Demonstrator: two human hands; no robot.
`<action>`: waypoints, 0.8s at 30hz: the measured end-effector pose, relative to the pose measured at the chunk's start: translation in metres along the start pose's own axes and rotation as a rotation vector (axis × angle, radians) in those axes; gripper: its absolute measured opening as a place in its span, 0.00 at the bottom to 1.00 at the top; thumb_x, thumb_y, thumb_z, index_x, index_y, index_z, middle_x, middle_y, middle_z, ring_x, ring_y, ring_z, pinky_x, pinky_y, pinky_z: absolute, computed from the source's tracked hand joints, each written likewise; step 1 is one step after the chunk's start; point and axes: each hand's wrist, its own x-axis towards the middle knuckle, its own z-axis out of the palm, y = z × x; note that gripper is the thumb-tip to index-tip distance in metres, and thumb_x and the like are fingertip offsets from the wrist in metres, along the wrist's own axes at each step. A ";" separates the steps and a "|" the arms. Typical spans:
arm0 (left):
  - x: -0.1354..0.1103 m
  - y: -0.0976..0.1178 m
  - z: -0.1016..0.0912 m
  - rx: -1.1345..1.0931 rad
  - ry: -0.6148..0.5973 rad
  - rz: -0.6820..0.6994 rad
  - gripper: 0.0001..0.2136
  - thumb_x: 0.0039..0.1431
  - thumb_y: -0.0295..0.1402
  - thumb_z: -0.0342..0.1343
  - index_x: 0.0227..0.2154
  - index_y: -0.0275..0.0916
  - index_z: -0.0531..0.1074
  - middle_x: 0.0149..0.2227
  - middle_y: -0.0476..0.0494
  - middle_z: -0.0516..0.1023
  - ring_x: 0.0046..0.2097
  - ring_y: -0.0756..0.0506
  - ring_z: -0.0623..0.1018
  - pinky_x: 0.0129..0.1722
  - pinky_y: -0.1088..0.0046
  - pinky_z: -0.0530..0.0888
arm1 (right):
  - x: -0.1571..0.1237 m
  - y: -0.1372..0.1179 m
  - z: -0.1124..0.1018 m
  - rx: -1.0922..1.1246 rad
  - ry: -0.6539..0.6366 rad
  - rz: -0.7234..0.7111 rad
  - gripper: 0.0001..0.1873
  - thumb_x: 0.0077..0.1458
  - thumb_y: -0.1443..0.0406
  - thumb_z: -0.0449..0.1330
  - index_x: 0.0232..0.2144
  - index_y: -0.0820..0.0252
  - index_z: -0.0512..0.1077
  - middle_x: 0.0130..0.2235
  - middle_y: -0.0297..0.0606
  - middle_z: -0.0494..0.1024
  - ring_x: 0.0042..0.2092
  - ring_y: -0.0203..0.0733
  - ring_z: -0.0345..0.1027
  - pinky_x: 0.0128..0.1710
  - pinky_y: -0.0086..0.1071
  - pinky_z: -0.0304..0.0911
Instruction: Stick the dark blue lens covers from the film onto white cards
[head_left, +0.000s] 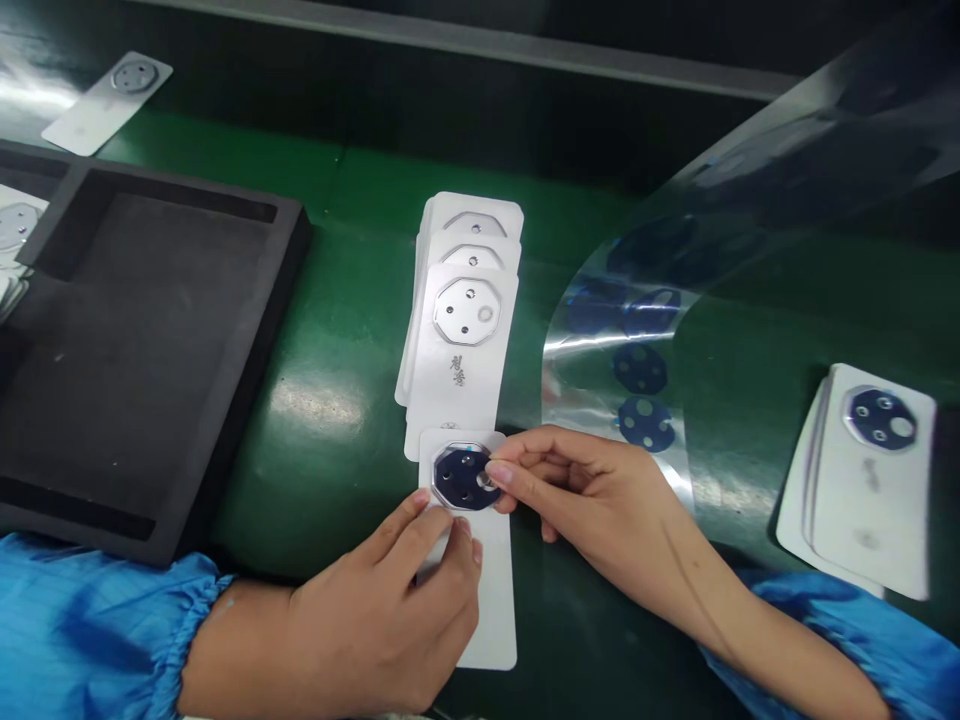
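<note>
A white phone back cover [487,610] lies before me on the green work surface. Its octagonal camera area carries a dark blue film sticker [457,488] with round holes. My left hand [397,600] is closed on the cover's left side, fingertips bunched just below the octagon. With thumb and forefinger pinched, my right hand [577,480] holds the sticker's right edge; its other fingers curl beside the cover. Just beyond lies an overlapping stack of white back covers [469,390], the top one showing a bare, light octagon.
A clear film strip [682,470] bearing dark blue stickers curves up to the right. More covers with blue stickers [862,500] are stacked at the far right. A black foam tray [142,330] stands left, covers at its edge. A single cover [105,110] lies far left.
</note>
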 end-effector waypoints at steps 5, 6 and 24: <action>0.001 -0.001 -0.003 -0.011 0.014 -0.012 0.16 0.63 0.34 0.58 0.48 0.28 0.76 0.48 0.34 0.78 0.50 0.33 0.79 0.55 0.51 0.77 | -0.002 0.003 -0.001 -0.004 0.010 -0.004 0.12 0.54 0.55 0.68 0.33 0.58 0.79 0.26 0.37 0.80 0.28 0.39 0.75 0.18 0.22 0.67; 0.001 -0.001 -0.003 -0.011 0.014 -0.016 0.16 0.62 0.34 0.58 0.48 0.28 0.76 0.48 0.34 0.79 0.50 0.33 0.79 0.55 0.51 0.78 | -0.002 0.004 -0.001 -0.005 0.010 -0.007 0.12 0.54 0.55 0.68 0.33 0.58 0.79 0.26 0.37 0.80 0.28 0.39 0.76 0.18 0.22 0.67; -0.005 0.003 0.005 -0.055 0.026 -0.014 0.20 0.61 0.36 0.60 0.51 0.25 0.74 0.51 0.30 0.76 0.52 0.29 0.77 0.56 0.46 0.76 | -0.003 0.008 -0.002 -0.026 0.031 -0.029 0.13 0.56 0.54 0.67 0.35 0.58 0.81 0.26 0.36 0.81 0.27 0.38 0.75 0.21 0.25 0.67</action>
